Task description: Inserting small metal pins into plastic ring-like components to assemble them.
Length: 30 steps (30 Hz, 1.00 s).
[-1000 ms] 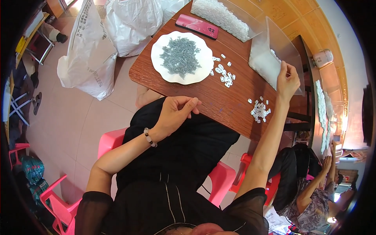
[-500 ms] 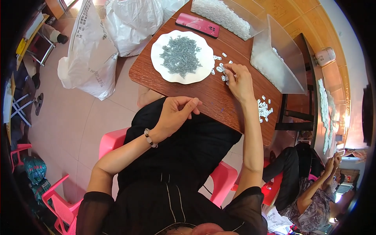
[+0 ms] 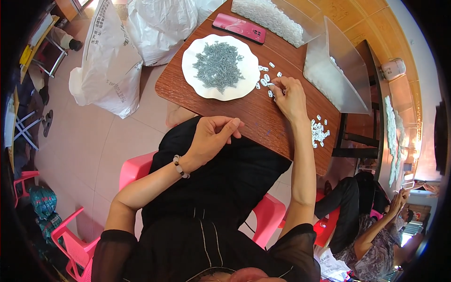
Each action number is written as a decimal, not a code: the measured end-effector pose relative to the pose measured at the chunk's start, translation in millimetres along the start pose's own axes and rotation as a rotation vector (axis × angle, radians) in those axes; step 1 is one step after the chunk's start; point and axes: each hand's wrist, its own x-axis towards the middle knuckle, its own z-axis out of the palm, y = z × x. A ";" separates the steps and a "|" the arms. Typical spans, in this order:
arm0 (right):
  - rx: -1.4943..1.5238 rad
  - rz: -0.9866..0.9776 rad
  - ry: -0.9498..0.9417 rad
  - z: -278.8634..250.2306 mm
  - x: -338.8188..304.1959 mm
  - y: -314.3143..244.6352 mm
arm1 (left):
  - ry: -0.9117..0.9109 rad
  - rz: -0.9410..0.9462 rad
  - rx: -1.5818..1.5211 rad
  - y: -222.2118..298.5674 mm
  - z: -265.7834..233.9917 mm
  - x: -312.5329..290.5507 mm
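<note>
My right hand (image 3: 290,97) reaches over the table, thumb and fingers pinched together at a small white plastic piece with holes. Around its fingertips lie several more loose white plastic pieces (image 3: 264,82). My left hand (image 3: 213,136), a beaded bracelet on its wrist, hovers above my lap by the table's near edge. Its thumb presses against the curled fingers; anything between them is too small or hidden to make out. Left of the white pieces stands a scalloped white plate (image 3: 249,84) heaped with small grey screw-like pins (image 3: 218,66).
A second pile of white pieces (image 3: 320,134) lies right of my forearm. Clear bins of white pieces (image 3: 268,21) (image 3: 329,77) line the table's far and right sides, near a pink phone (image 3: 238,28). White sacks (image 3: 110,70) stand at left. Another person (image 3: 371,235) sits at right.
The table and its things have shifted slightly to the right in view. My right hand stays at the loose white pieces, its fingertips a little lower; my left hand is nearly still.
</note>
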 end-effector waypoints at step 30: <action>0.642 0.211 0.169 -10.5 -78.1 -38.5 | 0.246 0.542 1.268 69.1 -29.0 57.3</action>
